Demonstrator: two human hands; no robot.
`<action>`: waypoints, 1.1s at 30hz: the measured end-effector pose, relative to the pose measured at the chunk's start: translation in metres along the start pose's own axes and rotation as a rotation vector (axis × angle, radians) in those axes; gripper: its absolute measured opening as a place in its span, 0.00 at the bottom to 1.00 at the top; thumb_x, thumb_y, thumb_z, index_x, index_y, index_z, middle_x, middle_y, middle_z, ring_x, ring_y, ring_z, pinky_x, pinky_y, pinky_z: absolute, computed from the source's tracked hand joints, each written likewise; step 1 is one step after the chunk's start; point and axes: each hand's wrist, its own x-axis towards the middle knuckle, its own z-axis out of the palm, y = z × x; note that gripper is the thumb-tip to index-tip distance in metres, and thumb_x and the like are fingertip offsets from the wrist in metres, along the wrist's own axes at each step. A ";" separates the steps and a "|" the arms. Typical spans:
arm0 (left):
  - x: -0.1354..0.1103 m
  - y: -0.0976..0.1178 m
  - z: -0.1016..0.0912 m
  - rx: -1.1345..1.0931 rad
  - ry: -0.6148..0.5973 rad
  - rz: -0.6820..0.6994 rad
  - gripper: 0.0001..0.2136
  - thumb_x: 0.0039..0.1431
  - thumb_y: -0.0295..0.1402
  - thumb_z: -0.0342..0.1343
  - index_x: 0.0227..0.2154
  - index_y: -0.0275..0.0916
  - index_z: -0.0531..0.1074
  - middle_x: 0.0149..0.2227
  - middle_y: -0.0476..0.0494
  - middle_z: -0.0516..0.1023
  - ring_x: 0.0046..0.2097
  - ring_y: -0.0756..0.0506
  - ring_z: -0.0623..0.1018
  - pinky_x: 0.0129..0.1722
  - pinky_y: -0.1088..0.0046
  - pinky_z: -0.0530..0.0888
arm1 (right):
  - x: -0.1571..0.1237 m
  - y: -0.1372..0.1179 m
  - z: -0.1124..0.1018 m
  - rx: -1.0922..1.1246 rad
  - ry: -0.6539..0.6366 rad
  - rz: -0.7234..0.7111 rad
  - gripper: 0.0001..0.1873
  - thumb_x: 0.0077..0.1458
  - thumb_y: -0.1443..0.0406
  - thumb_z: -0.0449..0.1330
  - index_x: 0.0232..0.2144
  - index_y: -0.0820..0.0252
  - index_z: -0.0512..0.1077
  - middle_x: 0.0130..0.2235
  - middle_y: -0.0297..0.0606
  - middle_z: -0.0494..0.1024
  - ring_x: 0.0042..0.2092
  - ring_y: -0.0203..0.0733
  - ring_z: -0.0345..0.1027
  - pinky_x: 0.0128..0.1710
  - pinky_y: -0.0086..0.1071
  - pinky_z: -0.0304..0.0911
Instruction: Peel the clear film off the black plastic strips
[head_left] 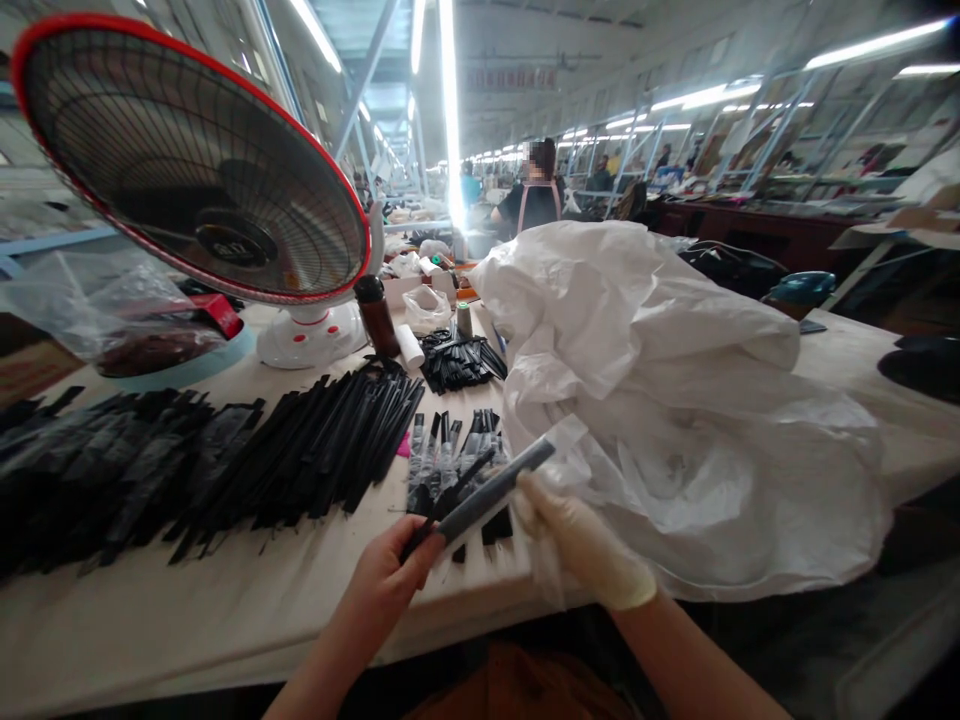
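Observation:
My bare left hand (401, 565) grips the near end of a flat black strip (491, 495), which slants up to the right over the table edge. My right hand (585, 540) wears a thin pale glove, and its fingers are closed at the strip's edge nearer the far end. Clear film (571, 432) sticks out past the strip's far tip. Beneath the strip lie several black strips (450, 450) partly wrapped in clear film. To the left, a long row of black strips (322, 440) covers the table.
A large white plastic sack (675, 400) fills the table's right side. A red-rimmed fan heater (217, 180) stands at the back left. Near it are a brown bottle (377, 318), a white roll (409, 347) and a smaller black strip pile (463, 362). Farther off, a person (536, 200) stands.

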 end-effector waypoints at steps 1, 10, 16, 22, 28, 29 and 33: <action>-0.001 -0.001 0.001 0.026 0.007 0.010 0.14 0.52 0.45 0.53 0.26 0.38 0.67 0.16 0.58 0.58 0.19 0.54 0.57 0.18 0.79 0.54 | 0.002 0.000 0.001 0.092 0.089 -0.022 0.19 0.44 0.51 0.64 0.17 0.59 0.68 0.16 0.27 0.62 0.19 0.32 0.53 0.20 0.29 0.52; 0.000 -0.013 0.013 0.099 0.034 0.073 0.15 0.55 0.46 0.50 0.24 0.40 0.64 0.16 0.57 0.59 0.19 0.53 0.59 0.18 0.78 0.57 | 0.001 0.010 0.006 0.246 0.145 -0.049 0.26 0.43 0.49 0.64 0.11 0.58 0.59 0.13 0.26 0.57 0.18 0.29 0.49 0.20 0.28 0.50; 0.007 -0.018 0.019 0.108 0.082 0.088 0.14 0.57 0.46 0.47 0.24 0.41 0.61 0.16 0.58 0.60 0.17 0.53 0.59 0.17 0.79 0.57 | 0.012 0.030 0.009 0.354 0.167 0.054 0.18 0.43 0.52 0.66 0.21 0.61 0.69 0.16 0.26 0.64 0.17 0.30 0.52 0.19 0.27 0.51; 0.055 -0.017 0.000 0.191 0.160 0.039 0.13 0.58 0.44 0.44 0.25 0.41 0.63 0.18 0.52 0.68 0.19 0.49 0.69 0.19 0.76 0.63 | 0.017 0.005 -0.010 0.556 0.033 0.154 0.13 0.43 0.64 0.66 0.35 0.60 0.74 0.31 0.34 0.79 0.29 0.34 0.71 0.32 0.27 0.65; 0.062 -0.004 -0.017 0.246 0.263 0.134 0.11 0.55 0.42 0.50 0.27 0.38 0.69 0.27 0.45 0.73 0.32 0.44 0.73 0.29 0.74 0.64 | 0.017 0.000 -0.019 0.542 0.019 0.118 0.12 0.46 0.61 0.64 0.34 0.62 0.77 0.40 0.42 0.80 0.46 0.44 0.72 0.50 0.36 0.63; 0.056 -0.002 -0.014 0.238 0.257 0.138 0.13 0.56 0.43 0.49 0.29 0.38 0.70 0.27 0.46 0.73 0.31 0.45 0.72 0.28 0.74 0.63 | 0.017 0.003 -0.017 0.541 0.030 0.105 0.12 0.46 0.60 0.65 0.33 0.62 0.77 0.39 0.42 0.81 0.46 0.44 0.72 0.50 0.37 0.63; 0.036 0.004 0.014 0.105 0.039 0.125 0.14 0.55 0.44 0.51 0.30 0.37 0.71 0.23 0.52 0.69 0.24 0.50 0.66 0.26 0.76 0.62 | 0.021 0.010 -0.007 0.540 0.045 0.064 0.12 0.43 0.58 0.66 0.29 0.60 0.76 0.35 0.38 0.81 0.42 0.42 0.74 0.48 0.35 0.64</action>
